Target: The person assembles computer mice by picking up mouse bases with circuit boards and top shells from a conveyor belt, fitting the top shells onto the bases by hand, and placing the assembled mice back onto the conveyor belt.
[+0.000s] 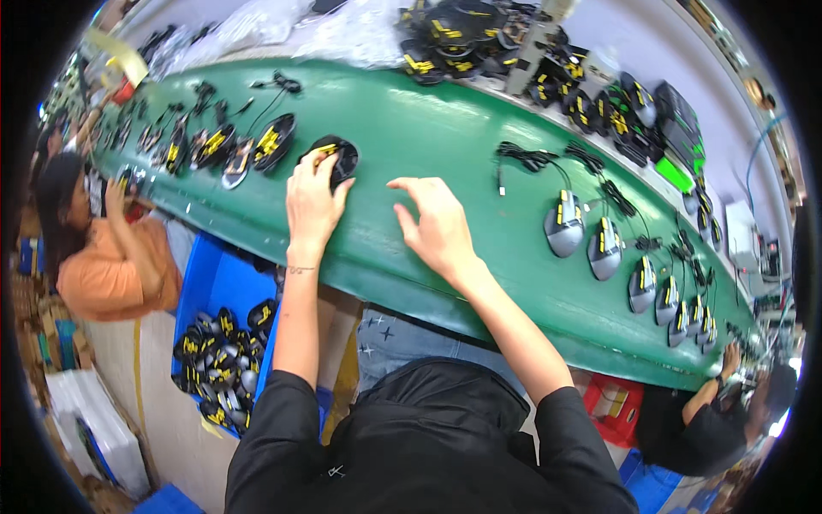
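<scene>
On the belt point(411, 120), right-side mice point(564, 230) seem finished, left-side shells point(272, 144) unfinished; left hand point(314, 201) grips one shell point(348, 159), right hand point(437, 224), fingers apart, is empty.

Bright, fairly even light is lying across the green counter point(428, 124), leaving pale sheen along its near edge. White glare is flaring past the counter's right end. Fisheye distortion is bowing its long edges, black vignetting is ringing the view, and both ends are softening into blur.
</scene>
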`<state>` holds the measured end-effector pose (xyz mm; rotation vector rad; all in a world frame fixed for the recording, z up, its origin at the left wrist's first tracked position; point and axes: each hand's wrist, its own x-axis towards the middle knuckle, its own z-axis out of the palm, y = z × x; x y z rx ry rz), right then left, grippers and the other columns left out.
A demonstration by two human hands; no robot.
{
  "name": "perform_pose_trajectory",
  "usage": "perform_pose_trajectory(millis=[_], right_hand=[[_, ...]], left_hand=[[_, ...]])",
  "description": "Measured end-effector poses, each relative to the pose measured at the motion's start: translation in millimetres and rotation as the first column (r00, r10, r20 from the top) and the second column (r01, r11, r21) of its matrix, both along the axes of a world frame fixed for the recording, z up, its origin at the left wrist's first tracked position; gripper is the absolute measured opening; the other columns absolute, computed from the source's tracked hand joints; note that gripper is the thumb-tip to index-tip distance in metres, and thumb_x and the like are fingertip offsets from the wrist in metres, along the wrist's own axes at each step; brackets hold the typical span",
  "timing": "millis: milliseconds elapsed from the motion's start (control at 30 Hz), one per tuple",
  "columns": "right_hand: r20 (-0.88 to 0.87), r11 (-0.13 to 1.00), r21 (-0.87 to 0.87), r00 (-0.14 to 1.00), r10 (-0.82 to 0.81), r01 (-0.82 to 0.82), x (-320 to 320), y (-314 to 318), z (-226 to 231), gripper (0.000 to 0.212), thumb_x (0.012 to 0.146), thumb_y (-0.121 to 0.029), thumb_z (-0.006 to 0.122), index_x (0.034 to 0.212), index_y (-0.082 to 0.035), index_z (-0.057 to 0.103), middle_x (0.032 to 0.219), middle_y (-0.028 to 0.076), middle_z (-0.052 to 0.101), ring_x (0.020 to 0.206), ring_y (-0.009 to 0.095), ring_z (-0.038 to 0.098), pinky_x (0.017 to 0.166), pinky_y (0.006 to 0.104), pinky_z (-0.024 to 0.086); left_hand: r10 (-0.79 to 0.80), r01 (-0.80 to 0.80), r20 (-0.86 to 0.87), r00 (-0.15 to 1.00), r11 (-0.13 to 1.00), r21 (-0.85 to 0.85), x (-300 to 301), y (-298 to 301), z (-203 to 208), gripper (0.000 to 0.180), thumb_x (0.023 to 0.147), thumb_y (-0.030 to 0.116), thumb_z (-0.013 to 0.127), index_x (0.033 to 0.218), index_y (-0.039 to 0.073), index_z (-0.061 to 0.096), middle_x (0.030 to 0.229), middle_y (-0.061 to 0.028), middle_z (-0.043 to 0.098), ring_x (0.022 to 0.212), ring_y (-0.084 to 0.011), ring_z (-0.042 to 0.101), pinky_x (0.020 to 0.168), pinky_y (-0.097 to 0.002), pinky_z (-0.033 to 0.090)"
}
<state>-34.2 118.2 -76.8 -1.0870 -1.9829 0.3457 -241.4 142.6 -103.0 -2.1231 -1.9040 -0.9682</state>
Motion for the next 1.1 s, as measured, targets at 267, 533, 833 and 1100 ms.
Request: perform_pose_trajectory(millis=[267, 533, 833, 1100], right_hand=[[-0.225, 0.867, -0.493, 0.973, -0.052, -0.068, 36, -16, 1, 0.084, 0.071, -0.027, 0.083, 0.142, -0.01, 0.041, 0.127, 0.022, 0.057, 0.117, 0.034, 0.057, 0.098, 0.0425, 0.048], [-0.275, 0.728, -0.684, 0.941, -0.198, -0.047, 93, -62, 34, 0.091, 0.066, -0.028, 0.081, 0.144, -0.007, 0.039, 0.135, 0.023, 0.053, 0.121, 0.034, 0.056, 0.1, 0.0415, 0.046], [0.049, 0.802, -0.275, 0.841, -0.54, 0.531, 132, -114, 3, 0.08, 0.064, -0.013, 0.071, 0.139, -0.003, 0.045, 0.147, 0.025, 0.038, 0.113, 0.04, 0.052, 0.098, 0.0461, 0.044], [0.175, 0.765, -0.229, 0.799, -0.576, 0.602, 125, -113, -9, 0.08, 0.063, -0.013, 0.072, 0.138, -0.003, 0.046, 0.146, 0.021, 0.04, 0.111, 0.042, 0.048, 0.098, 0.0474, 0.044]], left_hand=[[-0.188, 0.237, 0.415, 0.89, 0.969, -0.068, 40, -26, 25, 0.016, 0.09, 0.017, 0.068, 0.094, 0.001, 0.069, 0.085, -0.0066, 0.064, 0.076, -0.019, 0.06, 0.072, -0.0329, 0.047], [-0.005, 0.624, 0.9, 0.436, 0.722, -0.299, 116, -53, 32, 0.033, 0.099, 0.027, 0.059, 0.1, -0.004, 0.07, 0.085, -0.0047, 0.069, 0.074, -0.009, 0.061, 0.069, -0.0254, 0.049], [-0.421, 0.49, 0.429, 0.799, 0.869, -0.061, 155, 192, 70, 0.022, 0.086, 0.011, 0.066, 0.104, 0.003, 0.072, 0.079, -0.0048, 0.072, 0.067, -0.0103, 0.066, 0.064, -0.0263, 0.052], [-0.321, 0.321, 0.013, 0.947, 0.942, -0.1, 226, 321, 120, 0.024, 0.079, 0.023, 0.069, 0.098, 0.01, 0.075, 0.093, -0.0164, 0.072, 0.093, -0.0339, 0.069, 0.083, -0.04, 0.054]])
